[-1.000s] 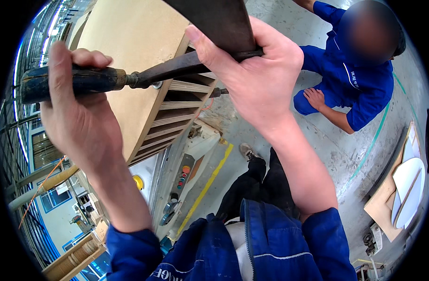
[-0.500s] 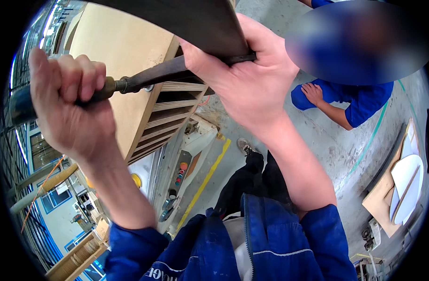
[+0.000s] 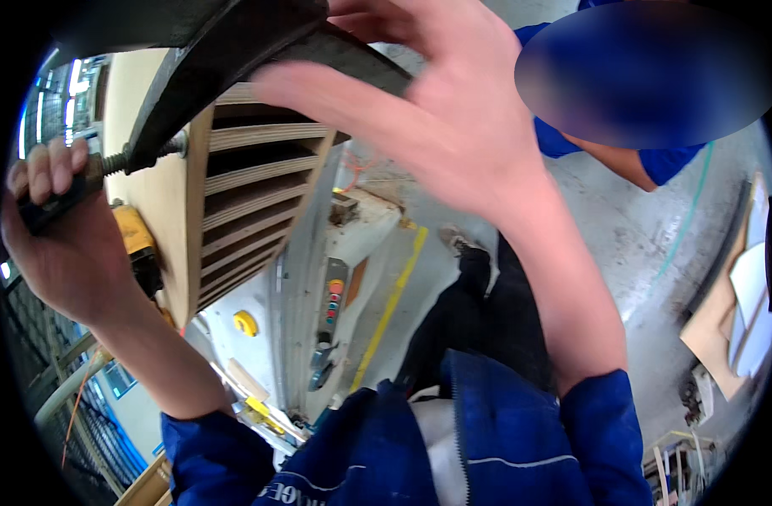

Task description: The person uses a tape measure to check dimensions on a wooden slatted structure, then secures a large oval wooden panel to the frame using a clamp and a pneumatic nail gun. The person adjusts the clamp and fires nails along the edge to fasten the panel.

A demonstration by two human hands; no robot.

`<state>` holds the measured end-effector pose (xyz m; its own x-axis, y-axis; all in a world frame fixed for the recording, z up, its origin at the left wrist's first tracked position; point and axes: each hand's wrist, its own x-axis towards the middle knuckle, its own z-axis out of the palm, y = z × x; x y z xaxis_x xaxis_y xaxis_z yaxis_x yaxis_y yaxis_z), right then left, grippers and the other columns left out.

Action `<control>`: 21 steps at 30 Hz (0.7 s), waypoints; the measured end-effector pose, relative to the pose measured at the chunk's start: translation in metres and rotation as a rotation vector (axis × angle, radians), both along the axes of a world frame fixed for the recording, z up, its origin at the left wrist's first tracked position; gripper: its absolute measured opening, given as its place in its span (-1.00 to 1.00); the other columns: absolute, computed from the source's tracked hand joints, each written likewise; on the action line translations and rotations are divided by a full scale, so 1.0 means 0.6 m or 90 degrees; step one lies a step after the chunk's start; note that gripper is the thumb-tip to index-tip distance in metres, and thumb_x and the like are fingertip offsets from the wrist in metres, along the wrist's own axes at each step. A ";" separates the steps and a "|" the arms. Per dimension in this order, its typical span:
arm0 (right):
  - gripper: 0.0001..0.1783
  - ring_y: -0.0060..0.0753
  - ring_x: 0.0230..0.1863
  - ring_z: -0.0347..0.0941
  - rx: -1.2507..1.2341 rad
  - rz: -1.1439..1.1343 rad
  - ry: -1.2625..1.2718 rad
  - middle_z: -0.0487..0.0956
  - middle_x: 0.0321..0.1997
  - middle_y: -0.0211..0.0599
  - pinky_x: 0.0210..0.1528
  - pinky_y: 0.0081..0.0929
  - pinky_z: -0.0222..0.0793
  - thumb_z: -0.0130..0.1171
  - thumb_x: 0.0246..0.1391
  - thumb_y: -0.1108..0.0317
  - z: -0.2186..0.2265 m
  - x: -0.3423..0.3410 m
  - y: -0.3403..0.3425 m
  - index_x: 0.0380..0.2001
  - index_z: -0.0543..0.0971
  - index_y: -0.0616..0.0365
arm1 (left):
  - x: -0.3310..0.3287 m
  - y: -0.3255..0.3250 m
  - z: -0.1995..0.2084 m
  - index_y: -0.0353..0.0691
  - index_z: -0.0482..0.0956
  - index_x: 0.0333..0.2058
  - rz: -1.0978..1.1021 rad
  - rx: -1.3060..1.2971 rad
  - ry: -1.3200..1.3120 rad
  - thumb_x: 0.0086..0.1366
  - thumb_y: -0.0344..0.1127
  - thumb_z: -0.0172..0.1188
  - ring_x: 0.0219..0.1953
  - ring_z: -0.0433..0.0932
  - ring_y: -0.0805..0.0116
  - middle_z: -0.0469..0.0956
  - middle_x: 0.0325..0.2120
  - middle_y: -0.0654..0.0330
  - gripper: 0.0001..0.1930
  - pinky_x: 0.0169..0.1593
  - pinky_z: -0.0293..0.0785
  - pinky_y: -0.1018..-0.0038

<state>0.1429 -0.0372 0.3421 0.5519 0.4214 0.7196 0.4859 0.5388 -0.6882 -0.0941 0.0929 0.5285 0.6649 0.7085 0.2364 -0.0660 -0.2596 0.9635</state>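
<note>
Left hand (image 3: 70, 257) wrapped on a handle, right hand (image 3: 462, 126) uncertain

From my end I see the left hand at nine o'clock, fingers curled round the dark handle (image 3: 67, 198) of a metal clamp (image 3: 222, 63). The clamp itself fills ten to twelve o'clock, its upper part cut off by the edge of my view. Its threaded screw (image 3: 116, 162) runs from the handle toward the side of a slatted wooden frame (image 3: 251, 178) at ten o'clock – whether it presses there, I cannot tell.

At one o'clock I have the right hand, blurred, thumb stretched out beside the dark metal; I cannot tell whether it grips.

A yellow tool (image 3: 135, 232) shows behind the left wrist. Between seven and eight o'clock sits a control panel (image 3: 333, 295) with coloured buttons. A co-worker's blue sleeve (image 3: 668, 166) is between two and three – pale boards (image 3: 750, 282) stand at three.
</note>
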 end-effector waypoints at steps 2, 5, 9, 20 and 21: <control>-0.78 -0.45 -0.54 0.53 -0.033 -0.005 0.021 0.66 -0.48 -0.30 -0.47 -0.56 0.43 0.47 -0.07 0.49 -0.035 -0.019 -0.025 -0.29 0.69 0.20 | -0.006 -0.013 -0.011 -0.11 0.44 -0.20 0.100 0.096 0.041 0.56 -0.09 0.00 -0.16 0.43 0.34 0.42 -0.33 0.26 -0.76 0.21 0.27 0.29; -0.75 -0.49 -0.51 0.54 -0.041 0.042 0.076 0.69 -0.42 -0.31 -0.45 -0.59 0.43 0.45 -0.04 0.54 -0.071 -0.084 -0.058 -0.22 0.69 0.21 | -0.013 -0.024 -0.028 -0.19 0.43 -0.07 0.140 0.107 -0.002 0.57 -0.08 -0.04 -0.02 0.48 0.20 0.49 -0.20 0.18 -0.72 0.31 0.24 0.18; -0.72 -0.57 -0.45 0.61 -0.125 0.317 0.355 0.70 -0.42 -0.33 -0.39 -0.62 0.50 0.43 0.07 0.48 -0.082 -0.173 -0.038 -0.12 0.70 0.22 | -0.010 -0.031 -0.051 -0.25 0.43 0.03 0.174 0.170 0.015 0.58 -0.04 -0.06 0.06 0.50 0.11 0.52 -0.14 0.11 -0.63 0.35 0.26 0.13; -0.49 -0.72 -0.58 0.47 -0.180 0.537 0.578 0.64 -0.60 -0.27 -0.51 -0.65 0.36 0.43 0.16 0.23 -0.035 -0.223 0.085 0.04 0.62 0.42 | -0.013 -0.035 -0.075 -0.28 0.50 0.05 0.086 0.141 0.022 0.59 0.00 -0.08 0.03 0.56 0.31 0.61 -0.09 0.08 -0.57 0.26 0.40 0.33; -0.53 -0.73 -0.58 0.46 -0.164 0.515 0.556 0.64 -0.60 -0.32 -0.51 -0.65 0.38 0.44 0.16 0.24 -0.034 -0.222 0.090 -0.03 0.65 0.45 | -0.012 -0.036 -0.077 -0.28 0.50 0.05 0.075 0.148 0.034 0.60 0.00 -0.10 0.02 0.57 0.34 0.62 -0.09 0.09 -0.56 0.24 0.41 0.34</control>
